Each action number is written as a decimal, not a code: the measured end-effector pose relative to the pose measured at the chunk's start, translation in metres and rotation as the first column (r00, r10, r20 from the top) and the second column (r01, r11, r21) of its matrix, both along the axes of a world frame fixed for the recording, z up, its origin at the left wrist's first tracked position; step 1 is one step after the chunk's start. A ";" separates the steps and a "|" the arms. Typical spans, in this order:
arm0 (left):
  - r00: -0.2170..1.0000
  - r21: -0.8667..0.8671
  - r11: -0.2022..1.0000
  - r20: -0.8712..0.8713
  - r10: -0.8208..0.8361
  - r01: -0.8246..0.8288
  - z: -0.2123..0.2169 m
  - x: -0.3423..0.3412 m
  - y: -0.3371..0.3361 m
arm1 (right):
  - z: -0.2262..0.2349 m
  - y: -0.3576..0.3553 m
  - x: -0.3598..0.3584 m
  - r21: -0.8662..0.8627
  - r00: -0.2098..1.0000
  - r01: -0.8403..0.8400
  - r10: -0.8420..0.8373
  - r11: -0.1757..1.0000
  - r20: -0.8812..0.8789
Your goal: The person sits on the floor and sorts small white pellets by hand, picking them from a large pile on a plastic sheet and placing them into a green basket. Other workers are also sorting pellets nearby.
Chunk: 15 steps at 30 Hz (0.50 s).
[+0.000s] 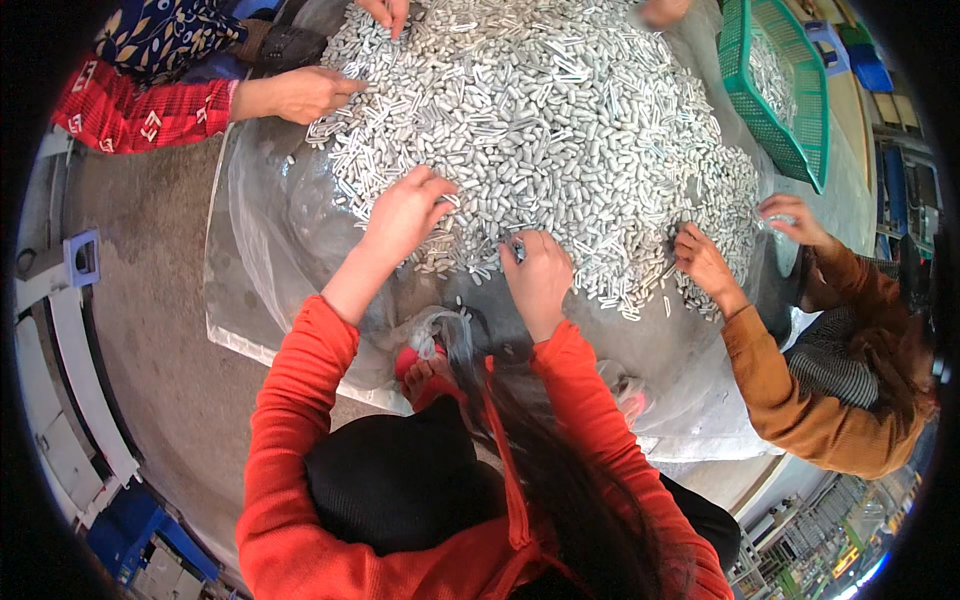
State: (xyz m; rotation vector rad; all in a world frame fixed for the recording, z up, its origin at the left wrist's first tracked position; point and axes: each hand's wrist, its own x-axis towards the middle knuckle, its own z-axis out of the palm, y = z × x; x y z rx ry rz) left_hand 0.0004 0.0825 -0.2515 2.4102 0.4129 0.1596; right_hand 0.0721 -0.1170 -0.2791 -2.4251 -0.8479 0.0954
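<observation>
A broad heap of small silver-grey metal pieces, some oblong and solid-looking, others like narrow elongated loops, covers a plastic sheet in front of me. Over the near left part of the heap, my left hand is closed, its fingertips pinched around one small metal piece. To the right, at the heap's near edge, my right hand rests low with fingers bent and thumb drawn in toward them. What lies between those fingertips is too small to make out. Both my forearms are in orange-red sleeves.
Clear plastic sheeting lies under the heap. A green plastic basket holding metal pieces stands far right. Co-workers' hands reach in: one in a red checked sleeve at left, two in brown sleeves at right, others at the far edge.
</observation>
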 end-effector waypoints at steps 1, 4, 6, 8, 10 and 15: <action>1.000 0.122 0.992 0.013 -0.024 0.022 -0.004 0.002 -0.003 | 0.000 0.001 0.001 0.022 1.000 0.001 -0.001 1.000 0.002; 0.999 0.196 0.980 0.032 -0.038 0.031 -0.007 0.006 -0.001 | -0.002 -0.002 0.004 0.092 0.997 0.038 -0.031 0.995 -0.076; 0.999 -0.007 1.000 0.027 0.021 -0.021 -0.005 0.004 0.007 | 0.004 -0.006 0.009 0.171 0.989 0.078 -0.055 0.982 -0.140; 0.981 -0.578 0.792 -0.101 0.168 -0.195 0.003 -0.002 0.016 | 0.006 -0.011 0.014 0.281 0.927 0.155 -0.041 0.947 -0.373; 0.962 -0.931 0.306 -0.127 0.240 -0.199 0.010 -0.011 0.019 | 0.008 -0.017 0.020 0.376 0.707 0.301 0.060 0.876 -0.705; 0.951 -0.977 -0.212 -0.036 0.308 0.031 0.004 -0.042 0.017 | 0.026 -0.024 0.022 0.420 0.288 0.549 0.309 0.722 -0.906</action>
